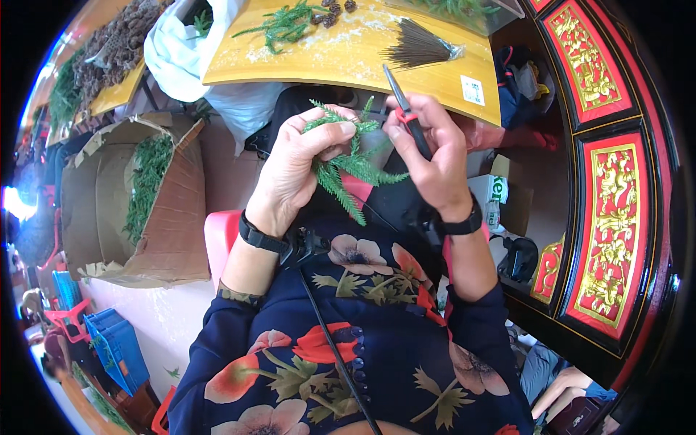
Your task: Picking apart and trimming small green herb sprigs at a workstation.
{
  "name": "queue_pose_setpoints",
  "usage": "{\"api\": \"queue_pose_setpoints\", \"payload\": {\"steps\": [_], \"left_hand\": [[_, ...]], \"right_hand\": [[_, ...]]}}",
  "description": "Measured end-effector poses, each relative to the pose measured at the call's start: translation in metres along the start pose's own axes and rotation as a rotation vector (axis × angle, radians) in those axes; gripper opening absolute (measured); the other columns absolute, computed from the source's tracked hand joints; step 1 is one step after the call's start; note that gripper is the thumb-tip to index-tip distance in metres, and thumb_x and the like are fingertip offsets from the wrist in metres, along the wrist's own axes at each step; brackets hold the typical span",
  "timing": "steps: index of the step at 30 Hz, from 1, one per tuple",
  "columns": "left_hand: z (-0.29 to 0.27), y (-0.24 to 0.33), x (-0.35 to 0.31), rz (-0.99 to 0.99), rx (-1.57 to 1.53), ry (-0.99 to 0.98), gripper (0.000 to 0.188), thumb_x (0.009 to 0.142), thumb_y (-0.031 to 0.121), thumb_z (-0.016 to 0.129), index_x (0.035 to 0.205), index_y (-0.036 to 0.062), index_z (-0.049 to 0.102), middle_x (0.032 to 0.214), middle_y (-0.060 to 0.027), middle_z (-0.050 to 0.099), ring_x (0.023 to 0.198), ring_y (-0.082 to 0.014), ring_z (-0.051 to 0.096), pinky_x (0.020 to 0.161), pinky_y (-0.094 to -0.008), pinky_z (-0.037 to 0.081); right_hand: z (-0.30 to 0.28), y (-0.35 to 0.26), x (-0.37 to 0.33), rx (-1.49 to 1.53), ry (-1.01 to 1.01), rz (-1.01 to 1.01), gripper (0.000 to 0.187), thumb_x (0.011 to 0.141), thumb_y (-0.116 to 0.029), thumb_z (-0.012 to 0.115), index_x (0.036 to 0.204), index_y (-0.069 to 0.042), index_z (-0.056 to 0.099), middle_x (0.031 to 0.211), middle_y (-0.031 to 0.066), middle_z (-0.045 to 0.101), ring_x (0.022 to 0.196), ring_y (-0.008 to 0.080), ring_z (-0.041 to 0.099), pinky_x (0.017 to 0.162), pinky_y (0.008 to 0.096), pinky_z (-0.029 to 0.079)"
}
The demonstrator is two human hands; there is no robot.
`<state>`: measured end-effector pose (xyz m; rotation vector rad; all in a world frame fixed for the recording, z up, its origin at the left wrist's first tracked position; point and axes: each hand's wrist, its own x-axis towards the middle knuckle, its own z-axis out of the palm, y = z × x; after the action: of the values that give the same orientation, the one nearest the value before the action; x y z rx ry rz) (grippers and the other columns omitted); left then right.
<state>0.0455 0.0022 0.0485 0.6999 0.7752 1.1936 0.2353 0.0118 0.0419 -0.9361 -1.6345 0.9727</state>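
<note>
The left hand [296, 156] is closed, thumb pressed over fingers, on an artificial evergreen sprig [335, 181] in front of the near edge of the yellow worktop [326, 64]. The right hand [436, 156], partly curled, holds needle-nose pliers [408, 116] just beside it. Loose green sprigs [286, 27] lie toward the worktop's left edge; a bundle of thin brown stems [420, 47] lies near its right edge.

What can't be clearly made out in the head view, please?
In the head view:
Green sprig: gripped part, hidden by the left hand.
Pliers: handles, partly hidden by the right hand.
Greenery in the cardboard box: partly hidden by its wall.
Clear bin: cut off by the upper edge.
</note>
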Motion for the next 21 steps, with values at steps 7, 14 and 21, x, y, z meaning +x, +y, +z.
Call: {"api": "queue_pose_setpoints", "payload": {"steps": [7, 14, 21], "left_hand": [[-0.001, 0.003, -0.001, -0.027, -0.007, -0.07, 0.014, 0.078, 0.005, 0.065, 0.091, -0.0009, 0.064, 0.069, 0.0015, 0.054, 0.058, -0.0049, 0.04, 0.054, -0.0187, 0.029], [-0.004, 0.004, 0.0, -0.065, -0.076, -0.106, 0.016, 0.079, 0.005, 0.063, 0.092, -0.0026, 0.063, 0.068, -0.0001, 0.053, 0.058, -0.0054, 0.04, 0.054, -0.0191, 0.03], [-0.011, -0.001, 0.003, -0.137, -0.222, -0.165, 0.017, 0.079, 0.005, 0.062, 0.094, -0.0034, 0.063, 0.071, -0.0022, 0.054, 0.058, -0.0061, 0.041, 0.053, -0.0193, 0.032]], "right_hand": [[-0.023, 0.006, 0.012, -0.327, -0.246, -0.243, 0.036, 0.072, 0.004, 0.06, 0.108, 0.0, 0.056, 0.093, 0.0134, 0.062, 0.081, 0.0249, 0.063, 0.074, 0.0312, 0.05], [-0.028, 0.008, 0.02, -0.337, -0.389, -0.304, 0.049, 0.063, 0.006, 0.052, 0.112, 0.001, 0.056, 0.092, 0.012, 0.058, 0.081, 0.0251, 0.058, 0.076, 0.0303, 0.047], [-0.03, 0.006, 0.027, -0.311, -0.413, -0.397, 0.049, 0.062, 0.006, 0.052, 0.111, 0.001, 0.057, 0.089, 0.0127, 0.057, 0.083, 0.0279, 0.057, 0.079, 0.0339, 0.046]]}}
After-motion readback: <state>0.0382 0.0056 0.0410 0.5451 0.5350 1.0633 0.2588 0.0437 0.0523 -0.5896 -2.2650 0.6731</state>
